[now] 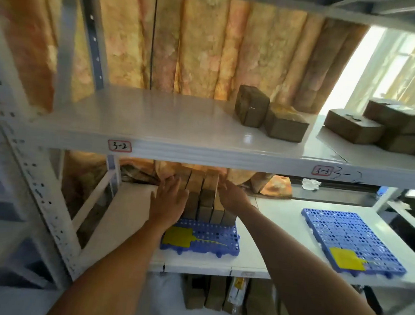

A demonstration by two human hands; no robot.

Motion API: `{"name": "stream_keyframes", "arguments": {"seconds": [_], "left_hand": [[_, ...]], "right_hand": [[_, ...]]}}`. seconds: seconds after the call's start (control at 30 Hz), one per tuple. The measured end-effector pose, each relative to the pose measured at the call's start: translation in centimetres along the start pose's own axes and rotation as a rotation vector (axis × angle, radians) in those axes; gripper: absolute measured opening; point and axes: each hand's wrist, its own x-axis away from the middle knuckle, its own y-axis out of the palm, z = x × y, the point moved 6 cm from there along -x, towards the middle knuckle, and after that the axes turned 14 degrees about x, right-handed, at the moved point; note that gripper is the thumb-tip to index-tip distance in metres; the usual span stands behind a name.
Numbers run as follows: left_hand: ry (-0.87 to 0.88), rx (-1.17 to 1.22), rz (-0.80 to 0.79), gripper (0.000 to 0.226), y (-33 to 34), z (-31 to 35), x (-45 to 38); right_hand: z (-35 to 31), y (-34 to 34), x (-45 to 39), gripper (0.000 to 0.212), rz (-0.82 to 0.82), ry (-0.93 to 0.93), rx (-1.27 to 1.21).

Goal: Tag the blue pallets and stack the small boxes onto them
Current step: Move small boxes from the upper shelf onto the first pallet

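Head view — white shelf (135, 117), orange curtain (205, 50) behind

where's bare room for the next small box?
Right blue pallet is bare behind its yellow tag. Top shelf is free left of the boxes. Left pallet is crowded: box stack, both hands.

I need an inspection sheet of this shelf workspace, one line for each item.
Surface: white middle shelf, bare between the pallets.
Job's things: left blue pallet tagged yellow, carries stacked small boxes; right blue pallet tagged yellow, no boxes; more small boxes on upper shelf.
Clutter: crumpled white scrap behind.
Hands: left hand and right hand flat against the stack's sides.
Cables: nothing seen.
Surroundings: orange curtain, shelf label 3-2.
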Motion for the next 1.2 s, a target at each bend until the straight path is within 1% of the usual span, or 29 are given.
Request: {"name": "stream_keyframes", "arguments": {"seconds": [0.07,0.17,0.27,0.33,0.4,0.5,0.57,0.63,0.73,0.8,0.9,0.97,1.07,1.13,1.2], "left_hand": [[0.005,0.001,0.012,0.061,-1.0,2.0,2.4],[0.046,0.01,0.017,0.059,-1.8,5.1,6.4],[0.099,0.021,0.052,0.061,-3.1,7.9,9.6],[0.134,0.019,0.074,0.063,-3.9,9.7,11.7],[0.164,0.016,0.078,0.066,-4.1,11.6,13.6],[0.248,0.026,0.124,0.072,-4.8,15.1,15.1],[0.309,0.091,0.166,0.077,-5.4,18.0,15.2],[0.356,0.136,0.19,0.077,-5.7,20.5,15.1],[0.406,0.209,0.209,0.08,-6.0,23.8,14.3],[0.395,0.306,0.209,0.081,-6.4,25.8,12.7],[0.366,0.401,0.186,0.07,-7.0,27.8,9.5],[0.344,0.43,0.161,0.067,-7.6,28.6,6.7],[0.197,0.481,0.134,0.069,-8.0,28.7,1.2],[0.088,0.529,0.07,0.074,-7.4,28.6,-2.0],[0.053,0.571,0.011,0.086,-6.3,29.0,-4.8]], "right_hand": [[0.3,-1.8,2.9,0.053,0.052,-0.052,0.03],[1.5,-3.9,6.9,0.051,0.057,-0.099,0.076],[2.3,-6.8,10.6,0.052,0.112,-0.096,0.106],[2.4,-8.6,13.2,0.053,0.171,-0.142,0.127],[2.5,-9.7,15.8,0.055,0.192,-0.178,0.171],[2.3,-11.5,18.2,0.052,0.237,-0.176,0.151],[1.8,-13.4,19.2,0.047,0.32,-0.201,0.093],[1.3,-15.4,20.1,0.043,0.443,-0.243,0.049],[1.1,-18.0,20.1,0.051,0.584,-0.231,0.001],[1.4,-19.5,19.0,0.051,0.64,-0.206,-0.073],[1.9,-21.8,16.5,0.042,0.733,-0.187,-0.158],[2.4,-23.1,14.4,0.043,0.775,-0.138,-0.177],[3.1,-25.0,10.0,0.057,0.737,-0.014,-0.208],[3.2,-25.9,7.3,0.072,0.648,0.1,-0.217],[3.5,-26.1,4.6,0.081,0.521,0.237,-0.178]]}}
